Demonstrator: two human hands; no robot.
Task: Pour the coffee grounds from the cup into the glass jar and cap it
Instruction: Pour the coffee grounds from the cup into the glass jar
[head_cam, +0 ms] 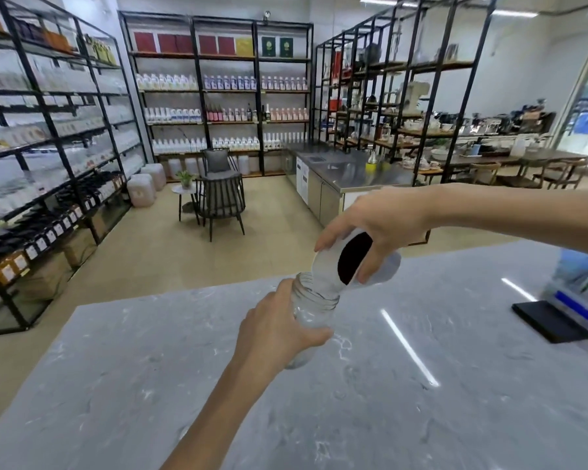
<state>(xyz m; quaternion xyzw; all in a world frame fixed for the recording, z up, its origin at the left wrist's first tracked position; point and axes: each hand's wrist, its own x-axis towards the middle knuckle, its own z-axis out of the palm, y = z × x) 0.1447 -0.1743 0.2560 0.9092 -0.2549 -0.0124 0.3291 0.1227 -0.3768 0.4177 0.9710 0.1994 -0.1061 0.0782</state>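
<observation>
**Glass jar braced, cup tipped at its mouth: pour in progress**

Glass, clear and thread-necked: the jar (314, 308) stands on the grey marbled tabletop (421, 385), near its far edge, uncapped. Your left hand (279, 330) is wrapped around the body of the jar, fingers curled on the far side, thumb on the near side. Judged purpose: to hold the jar against the sideways push of the cup and keep the mouth where the stream lands.

Your right hand (377, 222) is closed over the white cup (353, 266) from above, index finger along the upper rim, thumb on the lower wall. The cup is tilted steeply, with its rim touching or just over the jar's threaded neck. Holding the lip that close leaves the grounds no open gap to scatter across.

Inside the cup a dark mass shows, presumably the coffee grounds (352, 261), sitting against the lower wall. The jar looks close to empty; no dark layer can be made out through the glass, though your left hand hides much of it.

No cap is identifiable in view. A flat black object (550, 320) lies well apart to the right; its nature is unclear.

Judgement: early in the pour, capping not yet begun.
</observation>
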